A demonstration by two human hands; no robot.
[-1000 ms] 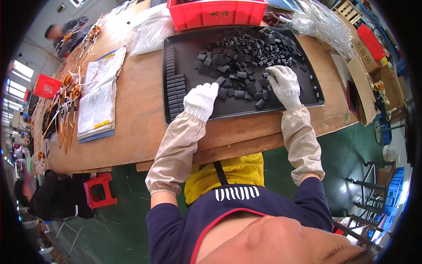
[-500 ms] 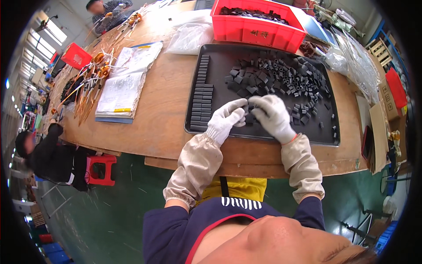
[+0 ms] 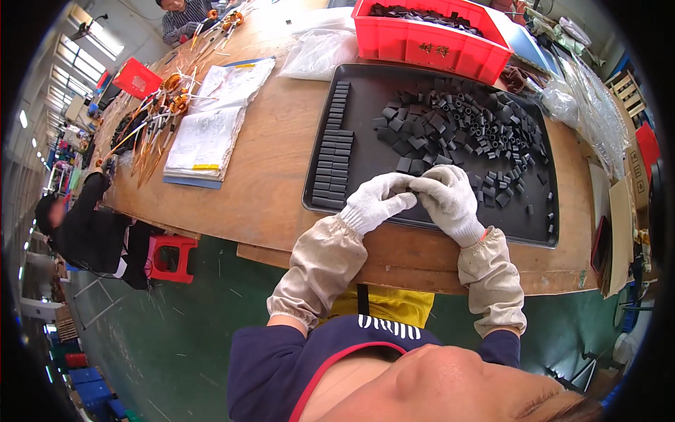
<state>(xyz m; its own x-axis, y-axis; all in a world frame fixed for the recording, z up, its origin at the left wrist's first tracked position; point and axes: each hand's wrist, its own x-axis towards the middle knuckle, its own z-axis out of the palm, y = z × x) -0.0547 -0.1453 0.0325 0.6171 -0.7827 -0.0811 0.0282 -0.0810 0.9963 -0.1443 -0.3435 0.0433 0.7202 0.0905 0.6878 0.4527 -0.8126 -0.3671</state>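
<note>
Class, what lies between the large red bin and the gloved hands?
Loose black pieces and part of the black tray, shown in the head view.

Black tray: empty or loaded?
Loaded: the black tray holds neat rows of black pieces along its left side and a loose heap of black pieces farther right.

Held gloved L hand (image 3: pixel 376 204) & gloved R hand (image 3: pixel 451 204) tog. in front of torso (image 3: pixel 320 344), w/ fingertips (image 3: pixel 415 186) meeting approx. midway. Had R fingers (image 3: pixel 436 178) curled down, back of hand up, & L fingers (image 3: pixel 391 183) angled inward. Had L arm (image 3: pixel 320 267) & R arm (image 3: pixel 490 278) sleeved, bent at elbow, L slanting inward, R steeper. Couldn't tell any grip betw. fingertips.
</note>
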